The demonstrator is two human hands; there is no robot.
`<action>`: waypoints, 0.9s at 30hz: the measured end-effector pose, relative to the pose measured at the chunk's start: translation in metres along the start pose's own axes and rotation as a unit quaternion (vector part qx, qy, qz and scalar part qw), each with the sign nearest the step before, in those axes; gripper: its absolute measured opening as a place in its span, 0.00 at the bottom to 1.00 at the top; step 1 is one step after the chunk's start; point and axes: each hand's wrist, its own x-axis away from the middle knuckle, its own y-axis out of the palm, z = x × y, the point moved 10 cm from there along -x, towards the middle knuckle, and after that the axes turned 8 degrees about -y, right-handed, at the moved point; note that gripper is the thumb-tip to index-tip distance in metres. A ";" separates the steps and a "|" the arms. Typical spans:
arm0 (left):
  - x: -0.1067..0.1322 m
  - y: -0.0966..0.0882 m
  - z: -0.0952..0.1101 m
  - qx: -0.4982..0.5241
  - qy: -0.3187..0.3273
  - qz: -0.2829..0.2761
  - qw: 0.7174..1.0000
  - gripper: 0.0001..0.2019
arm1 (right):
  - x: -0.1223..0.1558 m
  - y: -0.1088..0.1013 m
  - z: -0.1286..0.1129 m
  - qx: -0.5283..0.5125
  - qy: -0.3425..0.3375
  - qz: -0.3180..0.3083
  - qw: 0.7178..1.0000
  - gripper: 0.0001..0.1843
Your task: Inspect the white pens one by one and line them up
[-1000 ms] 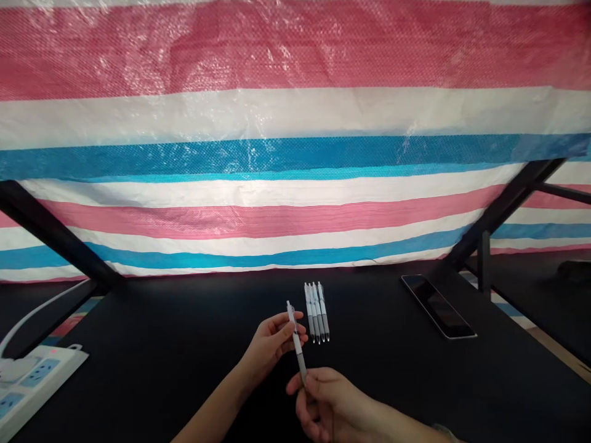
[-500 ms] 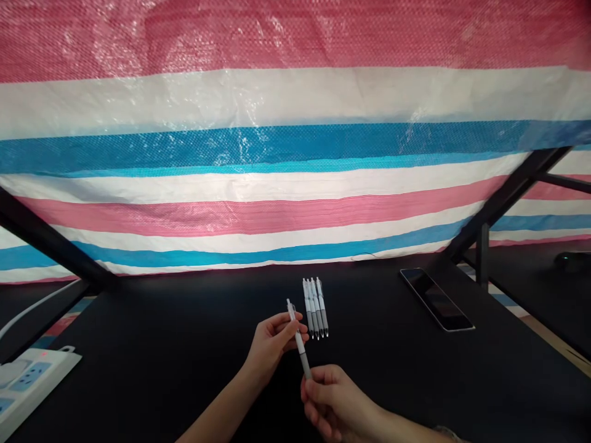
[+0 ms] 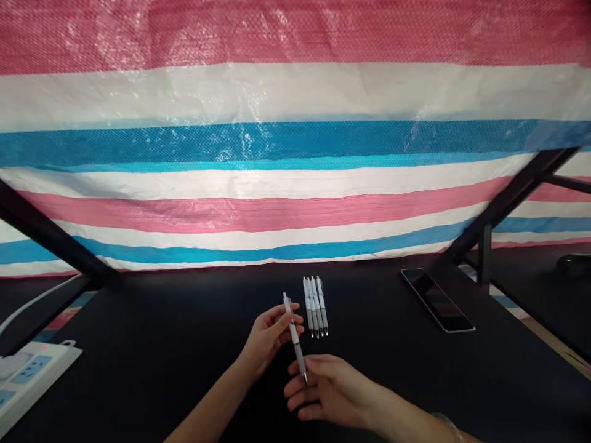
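Note:
My left hand (image 3: 268,335) pinches a white and grey pen (image 3: 294,335) near its upper half, holding it above the black table (image 3: 138,357). The pen's tip points down toward my right hand (image 3: 323,389), which lies just below it with fingers stretched out and apart, holding nothing. Three matching pens (image 3: 316,305) lie side by side on the table just beyond my hands, tips toward me.
A dark phone (image 3: 436,299) lies flat at the right. A white power strip (image 3: 28,376) with a cable sits at the left edge. A striped red, white and blue tarp (image 3: 295,154) hangs behind the table, with black metal braces (image 3: 503,203) at both sides.
My right hand has let go of the pen's lower end and opened beneath it. My left hand keeps the pen, raised slightly.

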 end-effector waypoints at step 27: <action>0.001 0.002 0.000 -0.004 -0.007 -0.005 1.000 0.15 | -0.001 -0.006 0.002 0.031 -0.004 0.015 0.999 0.19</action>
